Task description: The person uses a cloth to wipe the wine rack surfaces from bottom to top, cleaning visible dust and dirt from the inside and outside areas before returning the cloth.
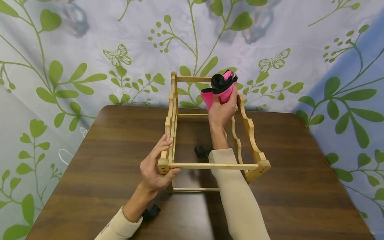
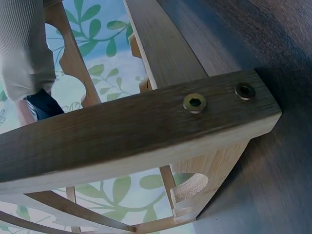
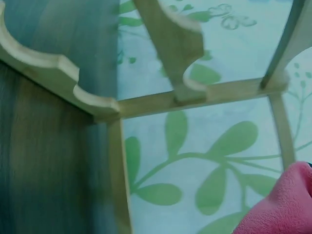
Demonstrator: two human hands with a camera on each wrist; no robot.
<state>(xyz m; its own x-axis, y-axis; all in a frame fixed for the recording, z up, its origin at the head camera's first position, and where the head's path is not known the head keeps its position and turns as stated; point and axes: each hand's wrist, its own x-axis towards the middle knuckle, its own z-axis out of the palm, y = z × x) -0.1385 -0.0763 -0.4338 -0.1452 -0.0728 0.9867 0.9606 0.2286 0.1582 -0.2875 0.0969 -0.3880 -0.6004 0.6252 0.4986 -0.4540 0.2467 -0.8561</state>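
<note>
A light wooden rack [image 1: 213,165] with scalloped side rails stands on the table. My left hand [image 1: 153,166] grips its near left corner, thumb by the front bar and fingers along the left side. Two bolts show on a wooden rail [image 2: 122,122] in the left wrist view, where the left hand is out of sight. Reaching over the rack, my right hand [image 1: 221,111] holds a bunched pink and black cloth [image 1: 222,85] above its far right part. Part of that pink cloth [image 3: 280,207] fills the lower right corner of the right wrist view.
The brown wooden table [image 1: 120,140] extends around the rack. Behind it hangs a pale curtain [image 1: 135,26] with green leaves and butterflies. Black straps with small boxes sit at both wrists, one box [image 1: 151,212] under the left wrist.
</note>
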